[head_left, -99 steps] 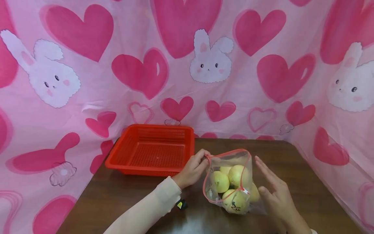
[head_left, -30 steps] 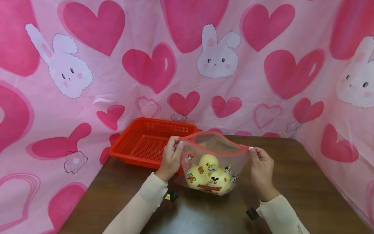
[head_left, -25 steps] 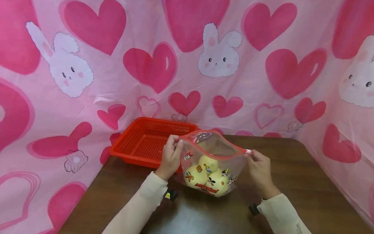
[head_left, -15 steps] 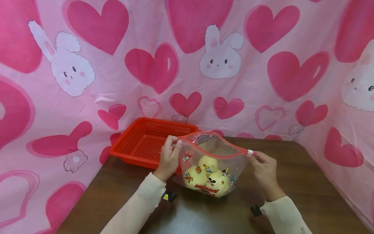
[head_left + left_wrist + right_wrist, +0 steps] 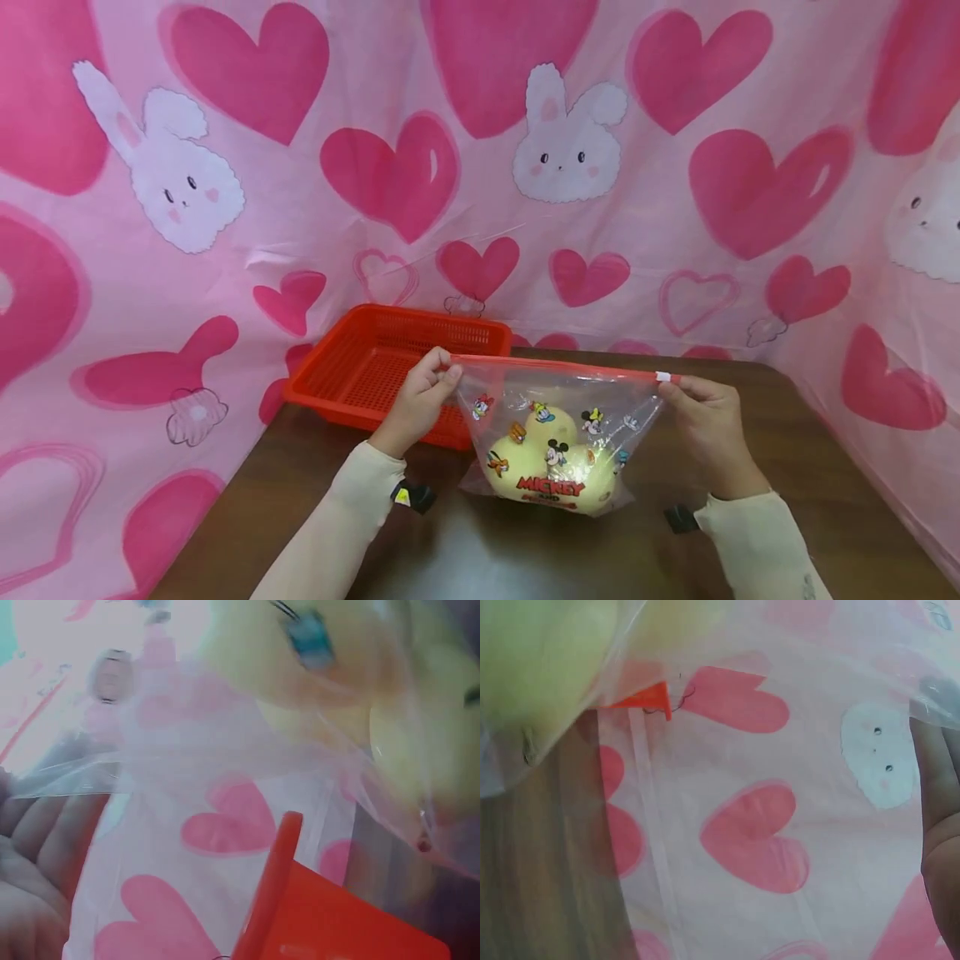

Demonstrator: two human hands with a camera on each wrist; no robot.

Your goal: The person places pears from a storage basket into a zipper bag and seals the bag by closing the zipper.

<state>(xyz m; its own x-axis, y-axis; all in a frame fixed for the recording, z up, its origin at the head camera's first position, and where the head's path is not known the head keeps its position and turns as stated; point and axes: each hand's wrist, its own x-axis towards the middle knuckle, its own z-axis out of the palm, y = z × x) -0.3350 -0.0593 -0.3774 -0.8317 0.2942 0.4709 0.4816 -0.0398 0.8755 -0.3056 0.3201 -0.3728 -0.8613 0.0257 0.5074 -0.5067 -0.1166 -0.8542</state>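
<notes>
The clear zip bag (image 5: 558, 433) of yellow-green fruit (image 5: 551, 475) hangs between the hands, its bottom resting on the tabletop (image 5: 750, 433) and its red zip edge pulled taut left to right. The left hand (image 5: 416, 400) pinches one top corner and the right hand (image 5: 708, 425) the other, by the white slider. Cartoon prints dot the bag; the red basket (image 5: 360, 375) sits just behind the left hand.

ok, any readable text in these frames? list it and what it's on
"MICKEY" in red on the front of the bag, low on its printed side.
A smaller line under it: too small to read.
Yellow tag on the left wrist strap: nothing legible.
Wrist views: blurred, no readable text.
</notes>
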